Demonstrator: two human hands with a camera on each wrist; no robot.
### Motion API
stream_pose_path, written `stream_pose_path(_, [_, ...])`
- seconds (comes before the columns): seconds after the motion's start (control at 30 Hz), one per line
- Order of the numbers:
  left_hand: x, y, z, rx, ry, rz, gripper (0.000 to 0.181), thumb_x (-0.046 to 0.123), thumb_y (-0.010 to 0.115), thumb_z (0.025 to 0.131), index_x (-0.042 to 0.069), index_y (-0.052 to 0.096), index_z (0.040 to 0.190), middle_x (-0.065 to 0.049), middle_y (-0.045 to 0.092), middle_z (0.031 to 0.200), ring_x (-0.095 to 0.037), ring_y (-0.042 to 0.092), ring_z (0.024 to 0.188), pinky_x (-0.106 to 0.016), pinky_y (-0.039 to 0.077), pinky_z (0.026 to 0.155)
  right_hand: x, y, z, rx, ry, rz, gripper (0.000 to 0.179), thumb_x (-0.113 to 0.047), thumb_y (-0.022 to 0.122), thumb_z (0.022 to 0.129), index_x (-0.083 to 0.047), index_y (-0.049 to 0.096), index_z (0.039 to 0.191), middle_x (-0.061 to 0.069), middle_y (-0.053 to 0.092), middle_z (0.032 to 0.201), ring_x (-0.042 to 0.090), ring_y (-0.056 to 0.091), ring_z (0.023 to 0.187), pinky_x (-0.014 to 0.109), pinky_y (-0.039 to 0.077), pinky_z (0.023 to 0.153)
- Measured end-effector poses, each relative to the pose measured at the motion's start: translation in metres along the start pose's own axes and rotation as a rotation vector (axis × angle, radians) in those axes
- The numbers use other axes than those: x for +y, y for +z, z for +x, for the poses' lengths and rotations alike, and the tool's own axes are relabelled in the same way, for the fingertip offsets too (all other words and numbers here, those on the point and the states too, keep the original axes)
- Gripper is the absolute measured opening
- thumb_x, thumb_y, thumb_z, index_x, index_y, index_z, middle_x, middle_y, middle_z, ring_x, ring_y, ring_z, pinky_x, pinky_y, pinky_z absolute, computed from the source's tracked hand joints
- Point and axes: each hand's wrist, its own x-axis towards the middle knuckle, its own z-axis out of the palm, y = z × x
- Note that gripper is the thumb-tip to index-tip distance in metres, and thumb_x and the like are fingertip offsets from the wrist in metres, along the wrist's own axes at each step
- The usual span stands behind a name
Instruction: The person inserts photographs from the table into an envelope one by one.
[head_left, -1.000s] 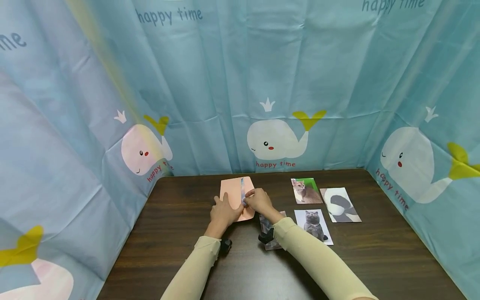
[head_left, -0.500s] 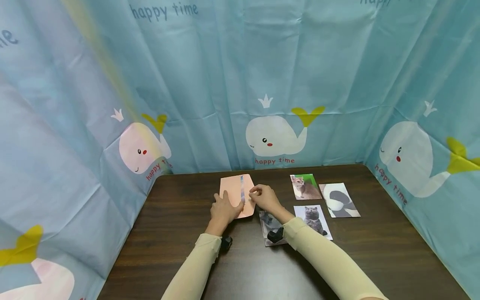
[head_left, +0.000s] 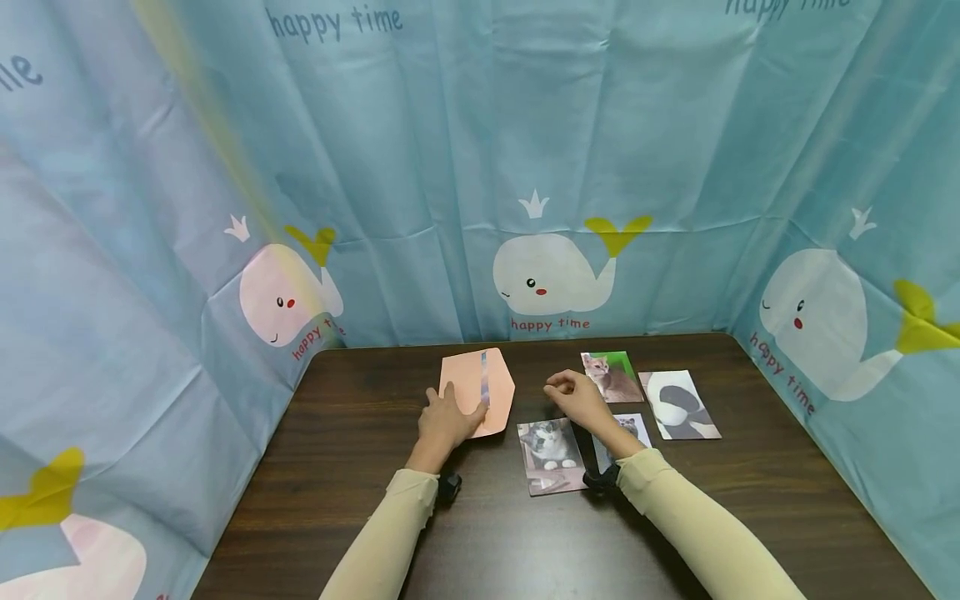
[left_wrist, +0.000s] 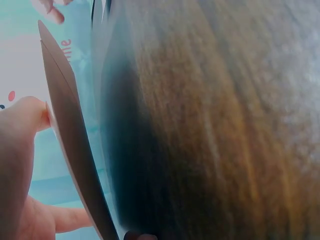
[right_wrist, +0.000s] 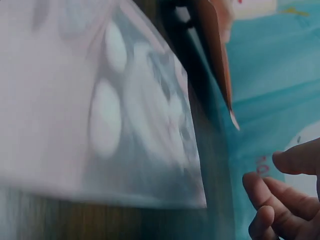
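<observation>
One left hand [head_left: 444, 421] spread on pink envelope [head_left: 467, 379] | right hand [head_left: 583, 402], to its right, pinching nothing | envelope might slide if pressing eases

Peach envelope [head_left: 465, 372] I'm touching: smooth matt paper; patterned strip [head_left: 484, 377], tape or paper, can't tell. Cat photos [head_left: 551, 457]: smooth printed paper. Table [head_left: 337, 467]: dark wood grain, glossy sheen. Curtain [head_left: 420, 167]: smooth creased fabric, faint sheen. My sleeves [head_left: 386, 533]: matt cloth. Wrist gear [head_left: 449, 489]: black, plastic-looking.
</observation>
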Motion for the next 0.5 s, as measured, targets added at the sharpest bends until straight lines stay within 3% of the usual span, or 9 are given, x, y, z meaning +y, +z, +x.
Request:
stream_pose_path(0.13, [-0.001,0.003,0.000,-0.001,0.003,-0.018,0.098,0.070,0.062,0.094,0.001,0.044,0.160,-0.037,0.044,0.142,-0.057,0.067,0.102,-0.062,0.057,0.087,0.011,-0.017,-0.005,0.026,0.018,-0.067,0.024,-0.021,0.077,0.101,-0.003,0.075,0.116,0.006,0.076,0.092,0.016,0.069,0.079,0.036,0.054,0.073])
stream_pose_path(0.27, [-0.001,0.003,0.000,0.006,0.010,-0.031,0.097,0.069,0.063,0.094,0.000,0.045,0.159,-0.037,0.045,0.140,-0.057,0.067,0.100,-0.062,0.058,0.086,0.020,-0.036,-0.010,0.077,0.040,-0.130,0.028,-0.019,0.078,0.099,0.002,0.075,0.116,0.012,0.075,0.092,0.023,0.069,0.079,0.038,0.053,0.069])
stream_pose_path(0.5, [-0.001,0.001,0.000,0.021,0.023,-0.031,0.097,0.068,0.065,0.093,-0.001,0.046,0.157,-0.037,0.045,0.140,-0.057,0.067,0.099,-0.062,0.057,0.085,0.039,-0.068,-0.020,0.161,0.160,-0.293,0.039,-0.032,0.079,0.097,0.001,0.072,0.116,0.012,0.071,0.095,0.029,0.068,0.084,0.044,0.051,0.071])
